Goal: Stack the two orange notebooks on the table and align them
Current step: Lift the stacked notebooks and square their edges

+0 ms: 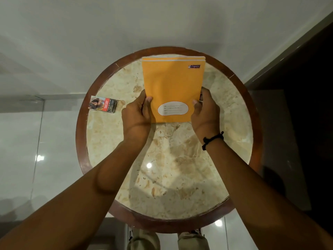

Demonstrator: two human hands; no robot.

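Note:
Two orange notebooks (pixel 172 82) lie one on top of the other at the far middle of the round table (pixel 171 177). The top cover shows a white oval label near me and a small logo at its far right corner. Edges of the lower notebook peek out along the far side. My left hand (pixel 137 114) grips the stack's near left edge, thumb on the cover. My right hand (pixel 205 112), with a black wrist band, grips the near right edge the same way.
A small printed box (pixel 102 104) lies at the table's left rim. The table has a marble top and a dark wooden rim (pixel 79 141). Glossy white floor tiles surround it, and a dark area lies to the right. My shoes show below the near rim.

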